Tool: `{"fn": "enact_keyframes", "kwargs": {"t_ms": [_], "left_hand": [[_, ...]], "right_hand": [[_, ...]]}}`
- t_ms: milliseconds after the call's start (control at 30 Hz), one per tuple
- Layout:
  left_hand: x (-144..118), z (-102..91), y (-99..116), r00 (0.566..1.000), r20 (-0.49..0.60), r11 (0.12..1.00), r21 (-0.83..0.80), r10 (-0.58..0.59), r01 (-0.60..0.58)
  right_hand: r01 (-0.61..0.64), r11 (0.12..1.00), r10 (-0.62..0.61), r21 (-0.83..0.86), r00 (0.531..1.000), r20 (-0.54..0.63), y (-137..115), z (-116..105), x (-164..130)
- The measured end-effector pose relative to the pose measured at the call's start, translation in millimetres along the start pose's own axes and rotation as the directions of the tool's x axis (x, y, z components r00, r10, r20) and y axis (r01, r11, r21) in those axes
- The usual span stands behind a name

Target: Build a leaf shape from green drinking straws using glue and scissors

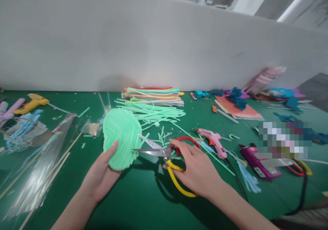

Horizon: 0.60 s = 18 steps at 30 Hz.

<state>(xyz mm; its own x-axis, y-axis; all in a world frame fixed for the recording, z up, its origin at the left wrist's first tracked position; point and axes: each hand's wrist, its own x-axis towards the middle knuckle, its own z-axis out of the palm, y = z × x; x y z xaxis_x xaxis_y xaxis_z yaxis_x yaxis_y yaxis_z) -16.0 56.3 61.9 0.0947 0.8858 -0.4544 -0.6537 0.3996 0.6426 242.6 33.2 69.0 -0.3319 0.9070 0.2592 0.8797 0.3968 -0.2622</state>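
A mint-green ribbed piece (121,143) lies by scissors (166,158) with one red and one yellow handle (blades silver), on a dark green table (143,202).

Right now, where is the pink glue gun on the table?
In the head view, the pink glue gun lies on the green table right of centre, just beyond the right hand holding the scissors, and left of the purple device.
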Motion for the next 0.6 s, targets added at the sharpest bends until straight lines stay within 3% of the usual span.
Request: {"fn": "enact_keyframes", "kwargs": {"t_ms": [233, 400, 600], "left_hand": [[1, -0.3, -2, 1.000, -0.012, 1.000, 0.011, -0.016, 0.017], [2, -1.1, -1, 1.000, -0.015, 1.000, 0.010, -0.025, 0.025], [3, 0.6, 1, 1.000, 0.009, 1.000, 0.014, -0.028, 0.028]], "right_hand": [[-0.066, 0.998, 0.065, 0.020, 0.998, 0.012, -5, 2, 1], [-0.028, 0.999, 0.027, 0.028, 0.998, 0.056, -10, 6, -1], [0.022, 1.000, -0.022, -0.003, 1.000, 0.010, -14, 11, -6]]}}
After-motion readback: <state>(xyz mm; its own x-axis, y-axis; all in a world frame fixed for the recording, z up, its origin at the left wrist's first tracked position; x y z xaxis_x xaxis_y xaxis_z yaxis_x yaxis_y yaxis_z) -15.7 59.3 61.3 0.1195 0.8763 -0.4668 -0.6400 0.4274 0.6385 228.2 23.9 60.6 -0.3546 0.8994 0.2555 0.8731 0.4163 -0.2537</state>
